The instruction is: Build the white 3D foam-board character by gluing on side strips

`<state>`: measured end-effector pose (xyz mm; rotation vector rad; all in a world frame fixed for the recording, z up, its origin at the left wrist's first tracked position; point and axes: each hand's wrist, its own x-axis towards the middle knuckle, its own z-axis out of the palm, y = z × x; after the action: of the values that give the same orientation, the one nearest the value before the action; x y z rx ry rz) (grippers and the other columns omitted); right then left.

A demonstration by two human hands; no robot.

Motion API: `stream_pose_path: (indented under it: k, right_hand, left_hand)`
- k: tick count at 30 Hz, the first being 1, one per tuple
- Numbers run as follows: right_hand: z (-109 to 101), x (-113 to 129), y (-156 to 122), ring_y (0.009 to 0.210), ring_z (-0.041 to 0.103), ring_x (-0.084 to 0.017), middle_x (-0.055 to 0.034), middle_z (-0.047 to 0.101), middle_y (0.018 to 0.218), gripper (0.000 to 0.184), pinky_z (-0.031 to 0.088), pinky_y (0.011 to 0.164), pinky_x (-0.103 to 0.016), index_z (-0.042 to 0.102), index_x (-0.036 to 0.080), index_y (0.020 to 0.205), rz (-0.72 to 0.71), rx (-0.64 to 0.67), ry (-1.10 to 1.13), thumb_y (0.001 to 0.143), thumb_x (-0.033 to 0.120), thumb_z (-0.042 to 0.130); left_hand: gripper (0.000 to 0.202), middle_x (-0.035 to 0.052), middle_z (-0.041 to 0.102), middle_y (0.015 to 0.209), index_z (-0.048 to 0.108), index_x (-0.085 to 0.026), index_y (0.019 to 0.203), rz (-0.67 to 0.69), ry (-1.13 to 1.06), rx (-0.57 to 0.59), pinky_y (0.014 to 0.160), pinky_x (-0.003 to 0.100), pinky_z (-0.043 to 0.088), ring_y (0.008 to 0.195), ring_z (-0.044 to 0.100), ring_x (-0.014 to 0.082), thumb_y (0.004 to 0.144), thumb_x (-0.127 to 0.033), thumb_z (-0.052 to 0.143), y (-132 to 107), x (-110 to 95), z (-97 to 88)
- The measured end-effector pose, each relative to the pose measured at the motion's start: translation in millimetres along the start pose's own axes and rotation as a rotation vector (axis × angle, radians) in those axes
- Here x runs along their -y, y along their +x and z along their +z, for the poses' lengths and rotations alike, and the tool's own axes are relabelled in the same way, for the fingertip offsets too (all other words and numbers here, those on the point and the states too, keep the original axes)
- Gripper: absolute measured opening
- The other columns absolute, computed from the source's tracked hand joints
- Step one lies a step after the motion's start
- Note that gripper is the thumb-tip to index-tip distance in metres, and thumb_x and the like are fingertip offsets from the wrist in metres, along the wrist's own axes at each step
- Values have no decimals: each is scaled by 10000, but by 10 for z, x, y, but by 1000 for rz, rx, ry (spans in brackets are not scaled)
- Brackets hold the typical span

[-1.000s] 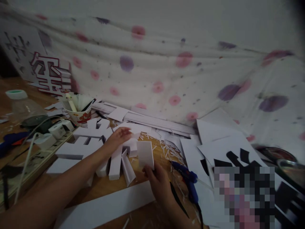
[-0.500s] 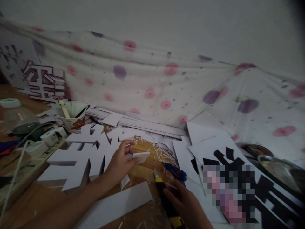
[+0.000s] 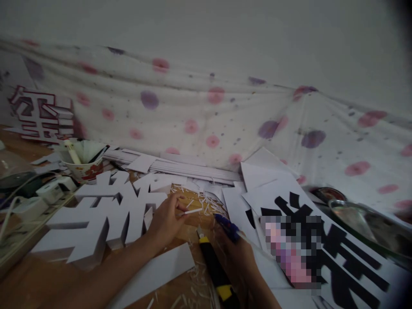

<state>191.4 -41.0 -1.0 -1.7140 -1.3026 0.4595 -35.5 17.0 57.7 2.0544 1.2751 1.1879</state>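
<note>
My left hand [image 3: 169, 216] pinches a small white strip of board [image 3: 193, 211] by its end, thumb and fingers closed, with the thin edge facing me. On the right, my right hand [image 3: 238, 249] closes around a blue hot glue gun [image 3: 227, 226], its nozzle pointing up and left. A pale glue stick [image 3: 257, 246] trails from its back end. Between my forearms lies a black and yellow utility knife [image 3: 214, 268], blade outward. A long white board piece [image 3: 157, 277] rests beneath my left forearm. Thick white cut-out characters [image 3: 93, 214] stand left of my left hand.
White offcuts [image 3: 209, 204] litter the wooden table beyond my hands. Sheets with black characters [image 3: 341, 249] cover the right side, beside a metal-rimmed dish [image 3: 360, 219]. A power strip [image 3: 41, 219] and a tub of tools [image 3: 85, 165] stand left. A spotted cloth [image 3: 186, 107] hangs behind.
My right hand has moved up from beside the knife and taken hold of the glue gun. The strip in my left hand has turned edge-on. The view has shifted right.
</note>
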Motion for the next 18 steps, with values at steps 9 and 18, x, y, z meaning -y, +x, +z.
stream_pose_path:
  k: [9,18]
  right_hand:
    - [-78,299,-312,413,409,-95,34,497,476,418,311,418,-228,639,170,728,158,192,569,656,581,647]
    - [14,360,-369,408,349,-77,50,430,435,424,286,425,-227,610,158,613,146,198,582,632,578,666]
  left_hand:
    - [456,-4,659,769,478,-229,1010,276,198,-48,915,467,437,953,604,238,627,19,470,92,22,69]
    - [447,-11,658,804,485,-235,1068,351,242,-19,985,486,395,873,628,207,681,-11,464,60,-1,90]
